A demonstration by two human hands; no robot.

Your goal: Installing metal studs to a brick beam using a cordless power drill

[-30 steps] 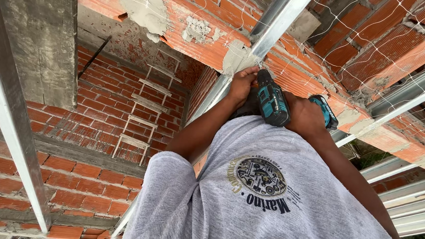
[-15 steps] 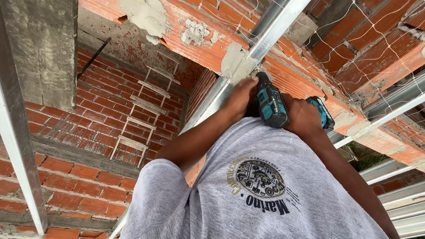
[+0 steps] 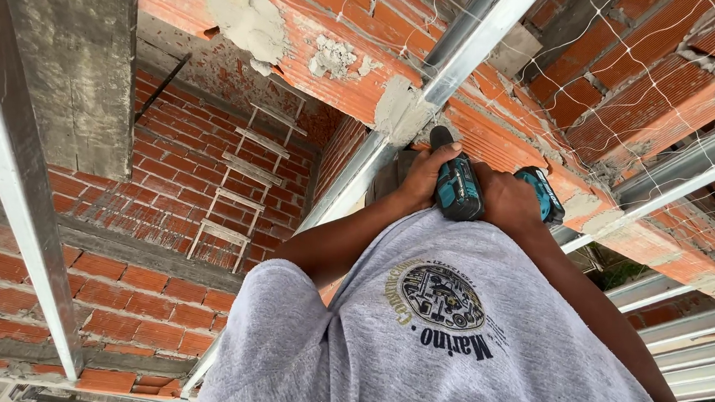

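Rough brick ceiling (image 3: 491, 143); both hands (left (image 3: 424, 176), right (image 3: 506, 202)) clasp teal drill (image 3: 458, 187).

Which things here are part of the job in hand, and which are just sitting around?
In the job:
- teal cordless drill, gripped by left hand and right hand
- metal ceiling rail that the drill presses against

Lying about:
- wooden ladder against the brick wall
- spare metal rails at right
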